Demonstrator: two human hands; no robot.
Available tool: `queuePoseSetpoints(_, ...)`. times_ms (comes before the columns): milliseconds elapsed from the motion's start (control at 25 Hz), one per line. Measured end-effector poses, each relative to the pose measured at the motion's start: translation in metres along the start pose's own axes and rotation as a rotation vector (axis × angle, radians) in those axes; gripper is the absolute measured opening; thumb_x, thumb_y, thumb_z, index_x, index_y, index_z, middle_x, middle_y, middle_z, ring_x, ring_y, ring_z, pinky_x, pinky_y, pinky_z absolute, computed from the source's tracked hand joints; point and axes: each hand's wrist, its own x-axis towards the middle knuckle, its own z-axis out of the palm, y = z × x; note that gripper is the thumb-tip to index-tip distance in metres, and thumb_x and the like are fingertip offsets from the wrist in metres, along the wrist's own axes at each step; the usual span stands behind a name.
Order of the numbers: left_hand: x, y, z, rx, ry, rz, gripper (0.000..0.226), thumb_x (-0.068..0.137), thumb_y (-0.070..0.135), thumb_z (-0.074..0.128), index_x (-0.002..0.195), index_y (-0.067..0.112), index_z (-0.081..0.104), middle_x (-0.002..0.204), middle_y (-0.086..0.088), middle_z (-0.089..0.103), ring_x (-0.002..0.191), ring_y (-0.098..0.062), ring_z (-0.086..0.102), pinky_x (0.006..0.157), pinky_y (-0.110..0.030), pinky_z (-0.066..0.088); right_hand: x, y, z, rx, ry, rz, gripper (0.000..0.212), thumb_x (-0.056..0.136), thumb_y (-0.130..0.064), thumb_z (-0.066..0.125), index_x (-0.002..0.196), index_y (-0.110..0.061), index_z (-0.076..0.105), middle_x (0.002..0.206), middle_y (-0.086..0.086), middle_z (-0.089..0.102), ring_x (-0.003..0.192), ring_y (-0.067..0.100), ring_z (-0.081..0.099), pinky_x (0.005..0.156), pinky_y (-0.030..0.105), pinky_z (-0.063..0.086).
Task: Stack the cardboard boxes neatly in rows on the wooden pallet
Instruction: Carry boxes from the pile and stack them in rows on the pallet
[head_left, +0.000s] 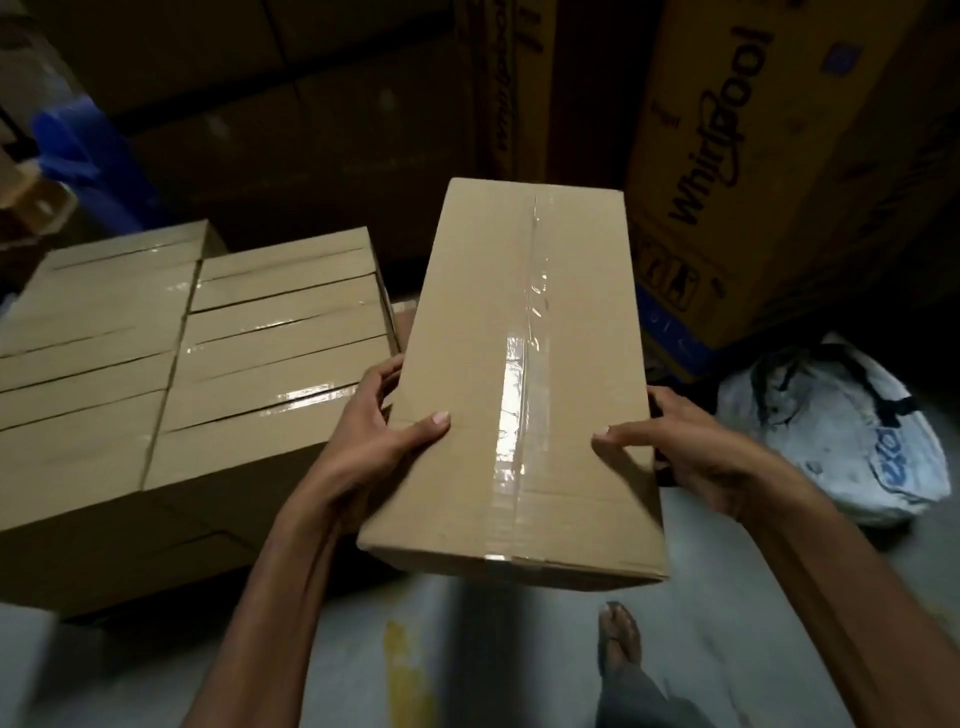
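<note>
taped box (519, 384) looks stiff and light, slick tape on top; left hand (374, 441) and right hand (691, 452) clamp its long sides, thumbs on top.

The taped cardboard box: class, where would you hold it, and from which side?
Hold the box by its two long sides near the closer end, one hand from each side, as the left hand and right hand do, thumbs on top. It is long, flat-faced, without handles.

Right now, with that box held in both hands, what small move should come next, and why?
Probably swing the held box left onto the stacked boxes: left hand and right hand grip its sides, and it hangs beside them, over floor.
</note>
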Motion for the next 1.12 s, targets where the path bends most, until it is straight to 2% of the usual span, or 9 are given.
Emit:
queuePoseSetpoints(80,0.060,0.019,0.018,0.054,0.022,0.016,0.093,0.068,0.032,0.091,0.148,0.027,0.044,0.141,0.010,0.054,0.121,-0.007,0.057,0.083,-0.016,0.047,0.058,-0.031,-0.033,-0.013,-0.019,0.054,0.063,0.085,-0.005,0.076,0.141,-0.018,0.049,0.117,0.009,0.067,0.110,0.031,0.065,0.091,0.052,0.056)
queuePoseSetpoints(160,0.117,0.038,0.034,0.076,0.047,-0.035,0.088,0.073,0.024,0.089,0.149,0.023,0.044,0.139,0.008,0.051,0.122,-0.012,0.052,0.078,-0.016,0.043,0.108,-0.067,-0.063,-0.037,-0.071,0.085,0.048,0.087,-0.001,0.074,0.129,-0.016,0.054,0.115,0.014,0.068,0.108,0.034,0.066,0.096,0.057,0.055)
queuePoseSetpoints(280,0.181,0.065,0.045,0.059,0.086,-0.110,0.086,0.071,0.023,0.091,0.145,0.022,0.046,0.137,0.003,0.053,0.123,-0.020,0.056,0.090,-0.031,0.052,0.173,-0.127,-0.093,-0.108,-0.174,0.093,0.029,0.090,-0.001,0.071,0.115,-0.012,0.061,0.104,0.013,0.069,0.097,0.031,0.067,0.091,0.051,0.058)
queuePoseSetpoints(360,0.218,0.079,0.049,0.053,0.128,-0.160,0.088,0.068,0.021,0.092,0.143,0.021,0.046,0.137,0.001,0.055,0.121,-0.022,0.059,0.099,-0.040,0.053,0.216,-0.157,-0.102,-0.187,-0.178,0.097,0.030,0.090,-0.005,0.071,0.119,-0.008,0.062,0.107,0.016,0.069,0.099,0.033,0.066,0.087,0.049,0.057)
queuePoseSetpoints(440,0.252,0.083,0.049,0.028,0.175,-0.188,0.089,0.067,0.017,0.093,0.143,0.018,0.047,0.134,0.000,0.056,0.119,-0.021,0.061,0.100,-0.038,0.054,0.261,-0.178,-0.104,-0.263,-0.173,0.096,0.038,0.086,-0.009,0.075,0.121,-0.008,0.061,0.120,0.021,0.067,0.111,0.039,0.066,0.094,0.053,0.057)
queuePoseSetpoints(600,0.323,0.080,0.035,-0.015,0.187,-0.214,0.078,0.066,0.012,0.092,0.137,0.015,0.059,0.121,0.003,0.071,0.100,-0.010,0.072,0.077,-0.020,0.059,0.354,-0.226,-0.093,-0.392,-0.206,-0.003,0.041,0.084,-0.016,0.076,0.123,-0.016,0.062,0.120,0.016,0.068,0.104,0.032,0.064,0.078,0.042,0.055)
queuePoseSetpoints(680,0.363,0.074,0.023,-0.027,0.219,-0.212,0.072,0.069,0.011,0.091,0.134,0.018,0.061,0.116,0.007,0.071,0.096,-0.006,0.071,0.070,-0.016,0.058,0.396,-0.250,-0.086,-0.437,-0.207,-0.059,0.042,0.084,-0.018,0.076,0.125,-0.018,0.063,0.115,0.009,0.070,0.106,0.031,0.064,0.081,0.041,0.051)
queuePoseSetpoints(880,0.447,0.071,-0.001,-0.074,0.233,-0.221,0.099,0.057,0.025,0.099,0.144,0.021,0.052,0.130,0.005,0.065,0.119,-0.018,0.063,0.105,-0.044,0.053,0.474,-0.311,-0.066,-0.489,-0.166,-0.139,0.053,0.090,-0.008,0.071,0.140,-0.013,0.054,0.111,0.002,0.068,0.088,0.014,0.059,0.063,0.027,0.043)
queuePoseSetpoints(1120,0.539,0.080,-0.024,-0.187,0.327,-0.264,0.101,0.062,0.012,0.095,0.148,0.020,0.043,0.137,0.002,0.057,0.124,-0.022,0.060,0.107,-0.044,0.051,0.567,-0.385,-0.042,-0.504,-0.203,-0.169,0.045,0.091,-0.005,0.071,0.126,-0.024,0.051,0.096,-0.007,0.064,0.083,0.009,0.060,0.063,0.024,0.044)
